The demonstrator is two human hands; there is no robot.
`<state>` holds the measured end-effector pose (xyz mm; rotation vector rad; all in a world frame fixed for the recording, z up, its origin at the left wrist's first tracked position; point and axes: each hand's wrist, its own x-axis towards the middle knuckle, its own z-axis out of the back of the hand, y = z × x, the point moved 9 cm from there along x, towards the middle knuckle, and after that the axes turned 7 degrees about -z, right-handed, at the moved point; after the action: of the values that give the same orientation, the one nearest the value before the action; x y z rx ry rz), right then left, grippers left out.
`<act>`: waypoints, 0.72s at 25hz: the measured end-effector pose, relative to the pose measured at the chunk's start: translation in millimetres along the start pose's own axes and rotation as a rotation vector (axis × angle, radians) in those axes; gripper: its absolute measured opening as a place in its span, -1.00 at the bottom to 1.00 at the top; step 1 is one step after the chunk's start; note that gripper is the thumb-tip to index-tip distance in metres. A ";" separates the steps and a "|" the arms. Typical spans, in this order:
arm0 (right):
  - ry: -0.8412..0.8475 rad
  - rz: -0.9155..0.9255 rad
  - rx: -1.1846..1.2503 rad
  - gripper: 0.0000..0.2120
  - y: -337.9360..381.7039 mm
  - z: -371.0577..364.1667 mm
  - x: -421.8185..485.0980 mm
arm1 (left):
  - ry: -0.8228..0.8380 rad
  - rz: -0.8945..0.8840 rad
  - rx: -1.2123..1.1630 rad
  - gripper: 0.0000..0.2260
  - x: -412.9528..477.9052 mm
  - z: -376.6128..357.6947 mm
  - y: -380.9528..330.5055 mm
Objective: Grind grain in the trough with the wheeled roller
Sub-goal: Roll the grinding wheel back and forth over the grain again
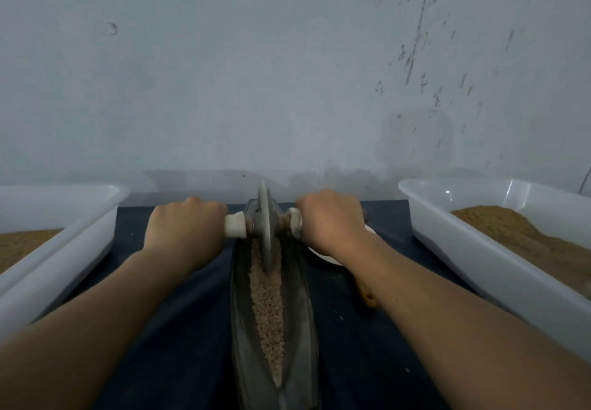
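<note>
A person's left hand (187, 224) and right hand (329, 218), both curled into fists, grip the two ends of the handle of a wheeled roller (266, 227). The left fist wraps the white grip on its side, and the right fist covers most of the matching grip across the wheel. Both bare forearms stretch forward from the bottom corners of the view.

The grey disc stands upright between the fists, its lower edge sunk in the groove of a long, dark, boat-shaped trough (300, 313). The roller sits toward the trough's far end. A line of pale, coarse grain (267, 307) fills the groove from the wheel back toward the person.

The trough lies lengthwise on a table (179, 339) covered with dark cloth that carries a few scattered specks. Just beyond the right wrist the rim of a small white dish (326, 258) shows, and a brown wooden piece (367, 296) pokes out from under the right forearm. What it is cannot be told.

A white plastic tray (83, 227) sits at the left and another white tray (479, 269) at the right. Each holds brown meal (511, 234). Behind stands a scuffed grey wall (287, 74).
</note>
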<state>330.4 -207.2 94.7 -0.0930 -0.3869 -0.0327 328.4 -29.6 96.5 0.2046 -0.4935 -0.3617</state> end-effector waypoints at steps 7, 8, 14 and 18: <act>-0.390 0.191 -0.031 -0.59 -14.7 41.8 -112.4 | -0.258 -0.206 0.027 -0.52 -84.7 28.4 -9.8; -0.366 0.177 -0.025 -0.64 -14.1 39.9 -106.3 | -0.234 -0.204 0.024 -0.53 -81.1 21.9 -8.5; 0.029 -0.030 0.024 -0.92 -4.0 -5.9 -2.2 | -0.003 -0.026 0.028 -0.90 6.4 3.6 -3.0; -0.066 0.090 0.041 -0.84 -8.3 5.7 -56.7 | -0.060 -0.099 0.094 -0.85 -35.9 12.4 -8.7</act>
<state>275.4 -214.1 79.2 -0.0714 -0.4486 0.0676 290.3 -25.1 89.6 0.3107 -0.5611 -0.4430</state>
